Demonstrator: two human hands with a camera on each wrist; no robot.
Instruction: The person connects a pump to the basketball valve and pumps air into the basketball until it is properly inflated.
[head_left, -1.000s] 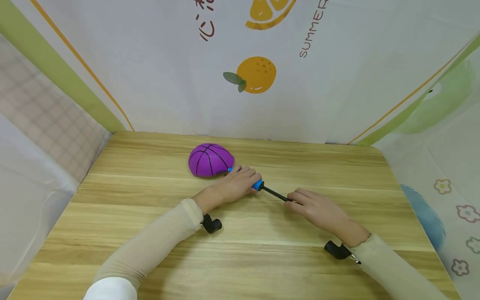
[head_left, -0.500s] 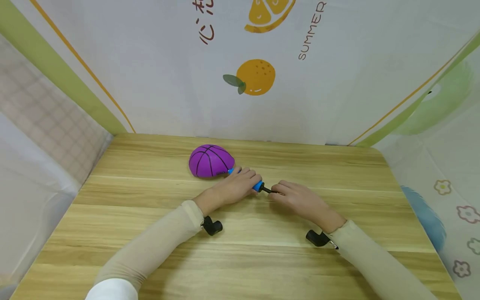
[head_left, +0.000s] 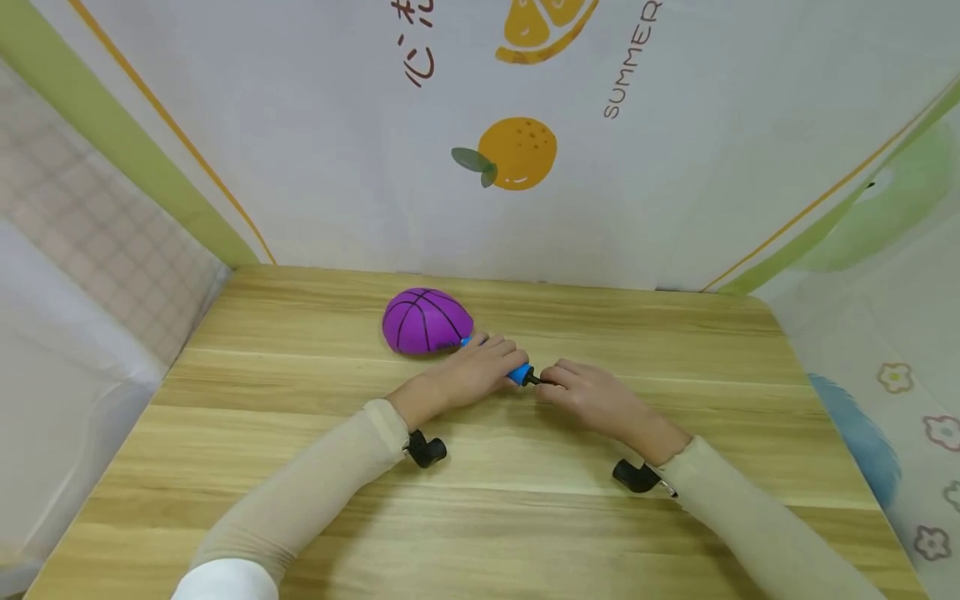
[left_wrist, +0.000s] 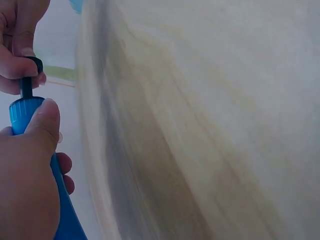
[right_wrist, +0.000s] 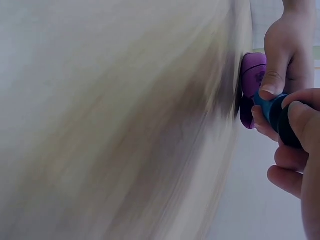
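Note:
A purple ball point(head_left: 424, 322) with black basketball lines sits sunken and half-collapsed at the back of the wooden table. Just to its right, my left hand point(head_left: 477, 372) grips the blue barrel of a hand pump point(head_left: 519, 374). The barrel's far end points at the ball's lower edge; how they join is hidden. My right hand point(head_left: 588, 400) pinches the pump's black handle, close to the barrel. In the left wrist view a short bit of black rod point(left_wrist: 26, 87) shows between handle and barrel. The right wrist view has the dark handle point(right_wrist: 288, 125) between thumb and fingers.
The wooden table point(head_left: 480, 525) ends at a white printed curtain point(head_left: 360, 183) behind the ball. More cloth hangs at the left and right sides. Black camera mounts point(head_left: 426, 450) stick out below both wrists.
My right hand has moved left toward the left hand, sliding the pump's rod mostly into the barrel. My left hand and the ball have stayed about where they were.

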